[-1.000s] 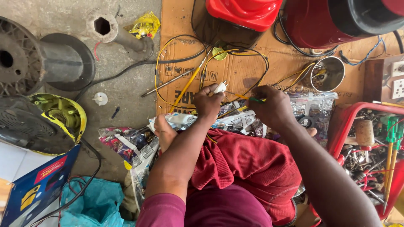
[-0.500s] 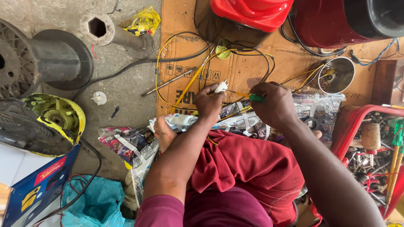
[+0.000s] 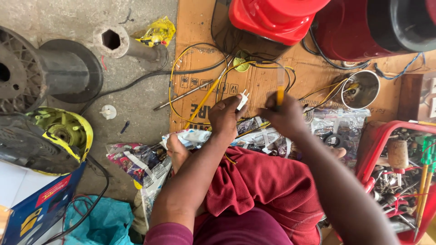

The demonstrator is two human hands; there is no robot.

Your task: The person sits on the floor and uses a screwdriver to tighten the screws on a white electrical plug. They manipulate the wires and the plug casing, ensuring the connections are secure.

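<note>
My left hand (image 3: 225,117) pinches a small white connector piece (image 3: 242,100) just above my knees. My right hand (image 3: 284,117) grips a yellow-handled tool (image 3: 280,86) that points away from me, its upper part blurred. Both hands hover over a sheet of brown cardboard (image 3: 268,79) strewn with looping yellow wires (image 3: 175,77) and black wires. A yellow-handled screwdriver (image 3: 204,100) lies on the cardboard just left of my left hand. My lap is covered by dark red cloth (image 3: 263,186).
A red appliance (image 3: 272,18) and a dark red drum (image 3: 363,31) stand at the far edge. A metal tin (image 3: 361,88) sits right of my hands, a red tool tray (image 3: 399,168) further right. Left: a grey spool (image 3: 50,72), a yellow-green motor housing (image 3: 59,131), a hexagonal pipe (image 3: 118,41), a blue box (image 3: 36,213).
My right hand has shifted left, closer to my left hand, and the tool in it now points up and away. The left hand keeps its hold on the white connector.
</note>
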